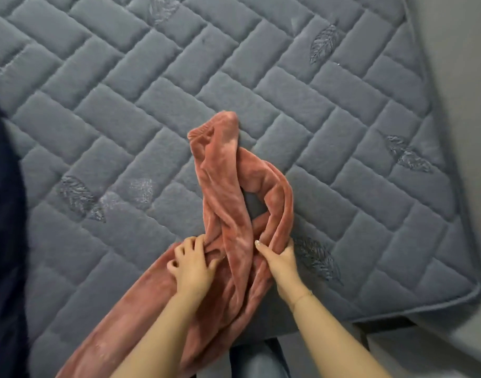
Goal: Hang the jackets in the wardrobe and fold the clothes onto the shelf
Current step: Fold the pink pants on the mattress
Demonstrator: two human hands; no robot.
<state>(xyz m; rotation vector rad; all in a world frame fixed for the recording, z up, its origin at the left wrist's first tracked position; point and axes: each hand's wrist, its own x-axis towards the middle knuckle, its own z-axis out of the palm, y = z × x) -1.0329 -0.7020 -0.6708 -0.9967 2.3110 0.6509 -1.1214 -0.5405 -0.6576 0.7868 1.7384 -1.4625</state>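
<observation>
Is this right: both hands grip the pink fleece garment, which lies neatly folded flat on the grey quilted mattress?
Not quite. The head view shows the pink fleece garment twisted and bunched, not neatly folded flat. The rest holds: the left hand and the right hand both grip it, and it lies on the grey quilted mattress.

a bedroom in a home. beyond and to both sides of the left hand (pixel 191 264) and right hand (pixel 281 259) spreads a bare grey quilted mattress (pixel 152 105), stitched in a brick pattern with leaf motifs and piped along its edge. a soft pink fleece garment (pixel 225 186) lies twisted on it under both hands. right of the right hand, past the mattress corner, runs a plain pale wall (pixel 462 77).
</observation>
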